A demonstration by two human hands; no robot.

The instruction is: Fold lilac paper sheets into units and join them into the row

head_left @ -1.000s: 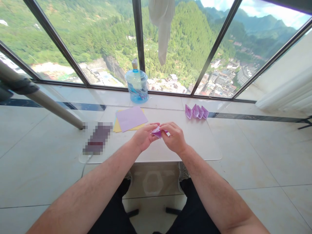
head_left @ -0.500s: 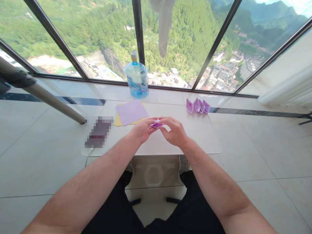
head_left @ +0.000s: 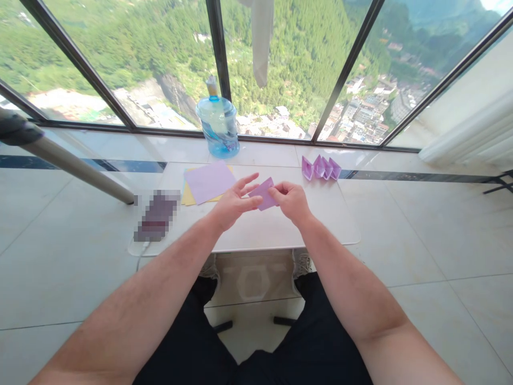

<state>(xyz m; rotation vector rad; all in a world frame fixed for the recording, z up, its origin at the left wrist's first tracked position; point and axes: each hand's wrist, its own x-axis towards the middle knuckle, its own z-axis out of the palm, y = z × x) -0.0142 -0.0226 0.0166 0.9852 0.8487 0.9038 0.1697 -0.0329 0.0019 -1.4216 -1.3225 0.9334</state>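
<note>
A small folded piece of purple paper (head_left: 264, 193) is held above the low white table, its flat face turned toward me. My right hand (head_left: 295, 203) pinches its right edge between thumb and fingers. On the other side, my left hand (head_left: 234, 203) has its fingers spread, and its thumb overlaps the paper's left corner; whether it presses there I cannot tell. Several folded purple paper pieces (head_left: 320, 168) stand in a row at the table's far right. Beyond my left hand lies a stack of square sheets, a purple sheet (head_left: 210, 182) on top and a yellow sheet (head_left: 188, 198) beneath.
The white table (head_left: 320, 224) reaches almost to my knees. A blue water jug (head_left: 218, 128) stands behind it by the window. At its left lies a blurred dark object (head_left: 157, 215) with a white cable (head_left: 142, 250). A slanting pole (head_left: 88, 168) reaches in from the left.
The folded paper has turned from nearly edge-on to flat-faced. My left hand has opened its fingers from around it, while my right hand now pinches its right edge. The view has shifted slightly.
</note>
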